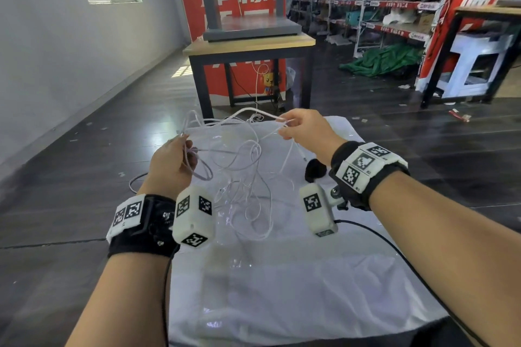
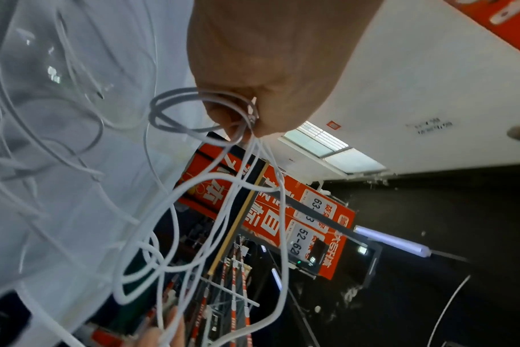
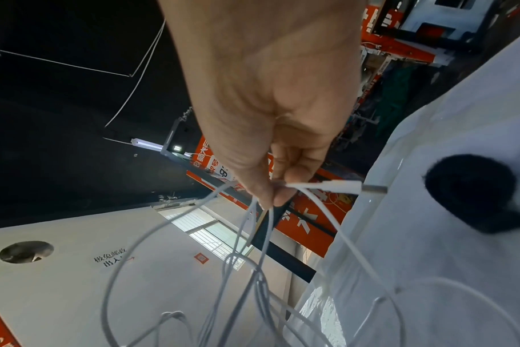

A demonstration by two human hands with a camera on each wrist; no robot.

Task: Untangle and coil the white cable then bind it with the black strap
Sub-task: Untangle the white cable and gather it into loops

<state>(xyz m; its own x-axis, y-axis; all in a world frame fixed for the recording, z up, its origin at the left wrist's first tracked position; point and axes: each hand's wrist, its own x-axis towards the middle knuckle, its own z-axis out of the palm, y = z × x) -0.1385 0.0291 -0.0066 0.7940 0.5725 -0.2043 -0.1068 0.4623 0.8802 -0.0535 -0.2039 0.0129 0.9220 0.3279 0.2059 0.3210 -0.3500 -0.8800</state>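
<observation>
Now both hands are up over the white-covered table [image 1: 282,290], mid-frame in the head view. The left hand [image 1: 169,166] grips a few small loops of the white cable [image 1: 248,166]; the right hand [image 1: 304,129] pinches strands near the plug end [image 3: 342,186]. Tangled slack hangs between them, probably still knotted. The black strap [image 1: 315,169] lies on the cloth right of centre.
</observation>
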